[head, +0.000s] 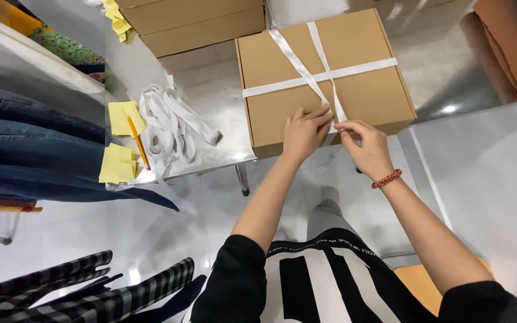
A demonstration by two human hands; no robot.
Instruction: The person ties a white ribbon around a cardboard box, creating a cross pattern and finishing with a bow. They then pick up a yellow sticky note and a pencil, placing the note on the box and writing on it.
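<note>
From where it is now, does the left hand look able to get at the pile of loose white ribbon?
Probably yes. The left hand rests on the cardboard box at the ribbon ends; the loose ribbon pile lies to its left on the same metal table, with bare surface between.

Upper cardboard boxes (192,21) cut off

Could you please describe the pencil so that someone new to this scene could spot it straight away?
Start at the steel table and go left of the brown cardboard box, past the loose heap of white ribbon. The pencil lies across the yellow sticky notes at the table's edge, the only thin orange stick there.
</note>
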